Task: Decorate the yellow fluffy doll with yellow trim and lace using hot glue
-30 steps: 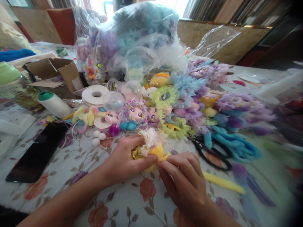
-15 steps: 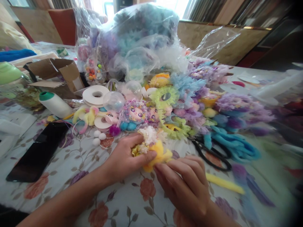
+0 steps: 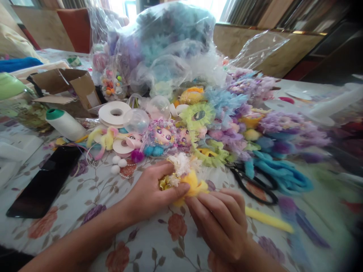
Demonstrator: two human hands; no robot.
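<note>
My left hand [image 3: 153,190] is closed around a fluffy white-and-yellow craft piece [image 3: 181,165] with ruffled, gold-toned trim; its front is turned away from me. The thumb presses on bent yellow plush chenille stem [image 3: 195,185] at its lower side. Just to the right, my right hand [image 3: 219,217] has its fingertips pinched together at the lower edge of that yellow stem, the exact grip partly hidden by the fingers. A straight piece of yellow chenille stem [image 3: 269,220] lies on the table beyond my right hand. Black-handled scissors [image 3: 255,185] rest near it.
Decorated dolls [image 3: 160,134] and ruffled trims [image 3: 201,113] are heaped behind my hands, below a big clear plastic bag [image 3: 172,41]. At left lie a black phone [image 3: 45,181], a thread cone [image 3: 65,124], a ribbon roll [image 3: 113,113] and a cardboard box [image 3: 66,88]. Blue chenille [image 3: 283,173] lies right.
The yellow chenille has shifted and bent slightly upward and to the right between my hands. Both hands stay nearly in place, the right fingers curled a little differently.
</note>
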